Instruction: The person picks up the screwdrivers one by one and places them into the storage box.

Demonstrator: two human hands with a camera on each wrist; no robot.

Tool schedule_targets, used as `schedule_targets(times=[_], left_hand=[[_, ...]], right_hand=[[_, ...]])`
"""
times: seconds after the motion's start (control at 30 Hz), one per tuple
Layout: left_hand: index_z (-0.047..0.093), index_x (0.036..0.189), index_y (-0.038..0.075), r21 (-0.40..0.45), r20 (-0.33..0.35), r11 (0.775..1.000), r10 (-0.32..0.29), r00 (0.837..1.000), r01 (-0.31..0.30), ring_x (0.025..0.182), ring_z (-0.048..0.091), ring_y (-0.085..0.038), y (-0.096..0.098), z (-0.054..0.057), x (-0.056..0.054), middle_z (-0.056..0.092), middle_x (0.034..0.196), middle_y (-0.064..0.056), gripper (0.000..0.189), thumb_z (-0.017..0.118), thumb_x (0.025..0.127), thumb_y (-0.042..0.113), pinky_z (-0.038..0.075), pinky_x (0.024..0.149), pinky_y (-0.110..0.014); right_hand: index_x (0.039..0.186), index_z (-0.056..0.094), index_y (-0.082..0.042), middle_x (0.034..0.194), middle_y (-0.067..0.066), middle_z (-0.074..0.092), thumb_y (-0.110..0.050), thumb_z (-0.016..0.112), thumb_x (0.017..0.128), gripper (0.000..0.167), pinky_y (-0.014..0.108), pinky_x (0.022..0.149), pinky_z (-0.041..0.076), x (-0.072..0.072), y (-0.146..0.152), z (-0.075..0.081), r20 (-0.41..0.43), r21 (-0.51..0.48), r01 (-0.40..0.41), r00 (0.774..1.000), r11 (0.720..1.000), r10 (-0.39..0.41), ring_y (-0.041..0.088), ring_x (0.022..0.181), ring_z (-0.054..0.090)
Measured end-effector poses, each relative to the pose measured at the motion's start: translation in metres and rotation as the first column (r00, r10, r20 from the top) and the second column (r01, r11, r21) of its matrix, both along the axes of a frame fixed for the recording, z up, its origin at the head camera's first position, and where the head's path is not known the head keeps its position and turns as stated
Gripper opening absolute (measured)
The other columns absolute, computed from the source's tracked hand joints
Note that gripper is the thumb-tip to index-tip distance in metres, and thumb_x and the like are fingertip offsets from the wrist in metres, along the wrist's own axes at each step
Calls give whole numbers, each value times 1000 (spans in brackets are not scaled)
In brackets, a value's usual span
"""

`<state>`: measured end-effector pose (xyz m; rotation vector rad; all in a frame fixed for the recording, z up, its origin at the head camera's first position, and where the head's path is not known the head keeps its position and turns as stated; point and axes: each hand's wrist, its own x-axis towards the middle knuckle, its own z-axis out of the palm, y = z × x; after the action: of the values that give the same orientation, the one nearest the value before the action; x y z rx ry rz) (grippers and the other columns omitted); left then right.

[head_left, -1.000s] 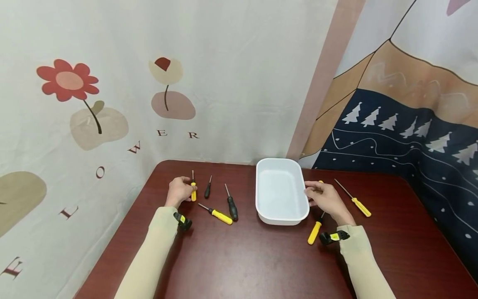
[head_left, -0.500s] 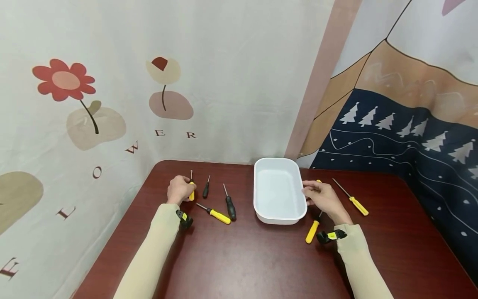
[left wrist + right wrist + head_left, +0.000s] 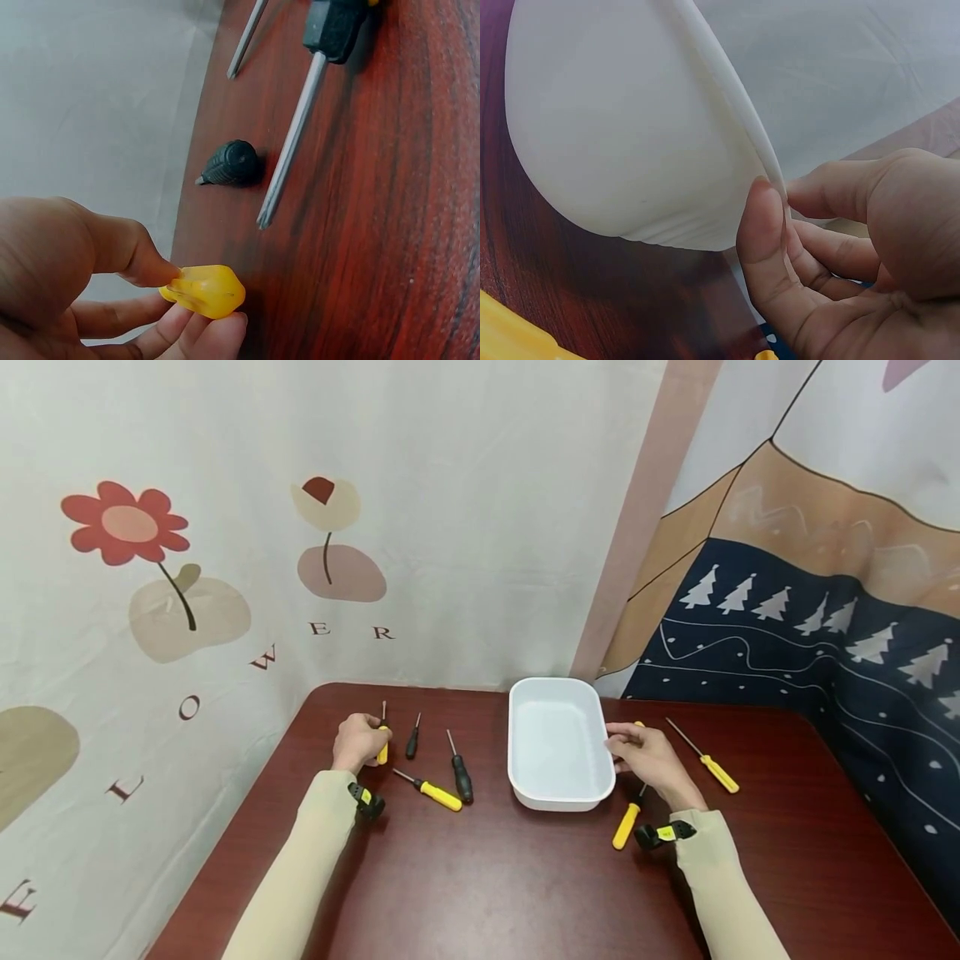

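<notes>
My left hand [image 3: 360, 743] is at the table's far left, pinching the yellow handle of a screwdriver [image 3: 206, 291] between thumb and fingers. That screwdriver's shaft points toward the wall in the head view. A small black screwdriver [image 3: 412, 740] lies just right of this hand. Beyond it are a larger black-handled screwdriver [image 3: 462, 782] and a yellow one [image 3: 440, 795] lying at a slant. With my right hand [image 3: 654, 760] I grip the right rim of a white rectangular plastic basin [image 3: 630, 112]. Nothing lies inside the basin, which stands near the table's back edge.
Around my right hand lie more yellow-handled screwdrivers: one in front [image 3: 627, 827], one to the right [image 3: 720, 773], and one mostly hidden behind the fingers. A printed curtain [image 3: 465, 527] hangs right behind the dark red wooden table [image 3: 480, 877].
The head view has shifted slightly, so everything sits a little further left in it. Both hands keep their holds on the screwdriver and the basin rim.
</notes>
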<state>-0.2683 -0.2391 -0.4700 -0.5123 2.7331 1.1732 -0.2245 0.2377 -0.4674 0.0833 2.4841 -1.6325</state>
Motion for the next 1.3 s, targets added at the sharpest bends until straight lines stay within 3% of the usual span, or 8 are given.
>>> schedule_targets(times=[0.23, 0.57, 0.8, 1.3], left_hand=[[58, 137, -2, 27, -29, 1000, -8, 1000, 9, 68, 65, -19, 2, 3, 1, 63, 110, -23, 45, 65, 98, 20, 62, 57, -29], [56, 140, -1, 77, -53, 997, -12, 999, 16, 83, 66, -23, 13, 12, 3, 62, 120, -24, 46, 64, 99, 19, 62, 59, -28], [57, 139, 1, 108, -57, 994, -8, 998, 14, 82, 66, -24, 21, 16, 5, 63, 121, -24, 45, 66, 99, 17, 62, 58, -28], [55, 142, 1, 160, -95, 984, -57, 994, 72, 83, 68, -24, 37, 24, 12, 64, 125, -25, 45, 63, 100, 15, 62, 58, -30]], right_hand=[[143, 57, -2, 122, 21, 63, -18, 61, 103, 44, 26, 76, 63, 0, 0, 0, 5, -3, 1, 1000, 1000, -1, 17, 86, 67], [143, 57, -4, 123, 20, 63, -19, 62, 103, 43, 25, 76, 63, -2, 1, 1, 1, 3, 2, 1000, 1000, -2, 17, 87, 67], [143, 57, -4, 121, 20, 63, -18, 62, 103, 43, 25, 75, 63, -1, 1, 1, 3, -6, -1, 1000, 1000, 1, 17, 86, 68], [143, 57, -4, 122, 19, 64, -18, 62, 102, 43, 25, 75, 63, 0, 0, -3, 5, -12, 8, 1000, 1000, -8, 16, 86, 68]])
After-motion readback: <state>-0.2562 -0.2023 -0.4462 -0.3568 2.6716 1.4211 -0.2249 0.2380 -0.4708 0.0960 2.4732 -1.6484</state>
